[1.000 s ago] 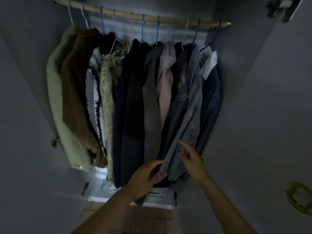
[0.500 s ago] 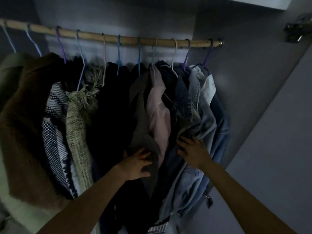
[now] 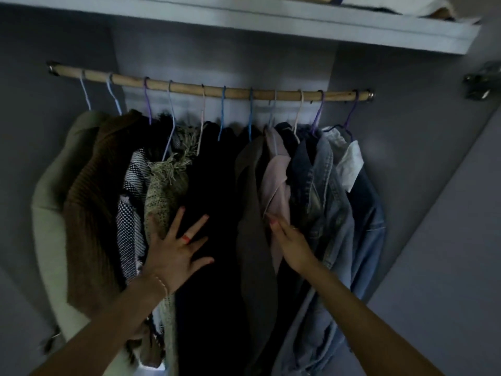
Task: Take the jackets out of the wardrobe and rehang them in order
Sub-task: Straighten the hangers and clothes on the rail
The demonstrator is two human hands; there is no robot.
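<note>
A home bedroom wardrobe — wooden rail [image 3: 211, 89] of hung jackets [image 3: 320, 196], shelf [image 3: 271, 28] above, grey door [image 3: 447, 240].

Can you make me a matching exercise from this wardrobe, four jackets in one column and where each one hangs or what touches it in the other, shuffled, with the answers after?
Column one:
1. pale green jacket
2. dark denim jacket
3. pink jacket
4. black jacket

Column two:
A. touched by the right hand
B. far left end of the rail
C. under the spread fingers of the left hand
D. far right end of the rail

Pairs: 1-B, 2-D, 3-A, 4-C
</note>
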